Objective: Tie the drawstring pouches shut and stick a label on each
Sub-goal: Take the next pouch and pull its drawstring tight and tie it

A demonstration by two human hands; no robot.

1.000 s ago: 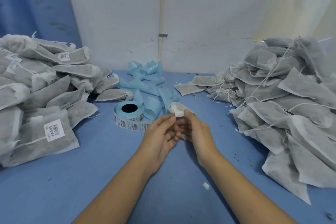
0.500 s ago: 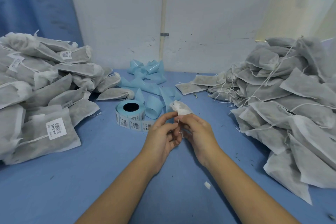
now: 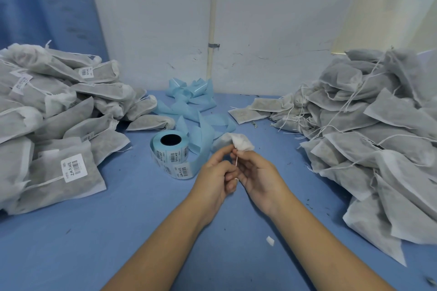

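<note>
A drawstring (image 3: 236, 162) is pinched between the curled fingertips of the left hand (image 3: 216, 173) and right hand (image 3: 259, 172), its pouch (image 3: 242, 141) is held bunched at twelve o'clock (label roll (image 3: 170, 150) at ten), and the knot could be lost should the thin string slip.

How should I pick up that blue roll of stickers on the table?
Take the label roll from above. It lies flat on the table, core hole facing up, so a thumb in the hole and fingers on the outer wall should make a firm grip. Come from the near left side: loose backing strip crowds its far and right sides.
</note>
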